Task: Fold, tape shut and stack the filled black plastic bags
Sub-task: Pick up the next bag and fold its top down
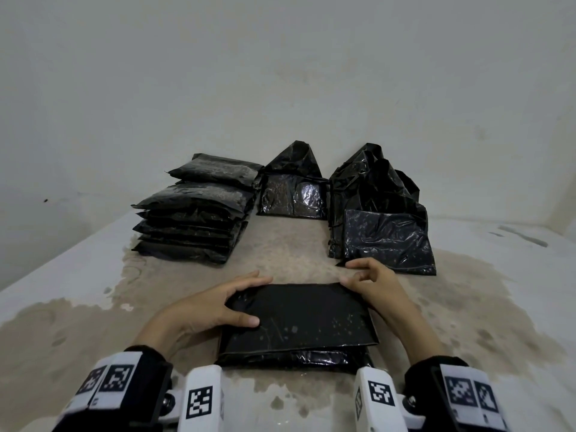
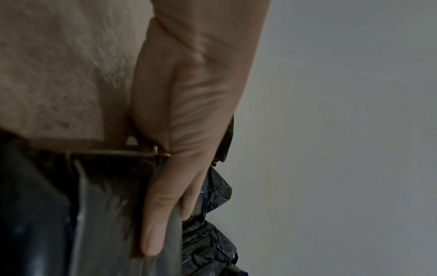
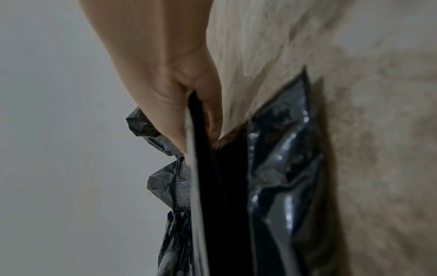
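Observation:
A filled black bag lies flat on the stained table in front of me, its top flap folded over. My left hand grips its far left corner, thumb on top and fingers curled round the far edge. My right hand pinches the far right corner of the fold. In the left wrist view the left hand lays its thumb along the flap of the bag. The right wrist view has the right hand pinching the flap's edge above the shiny bag.
A stack of several folded bags stands at the back left. Upright filled bags with loose tops stand at the back centre and back right, close behind my right hand. A bare wall rises behind them.

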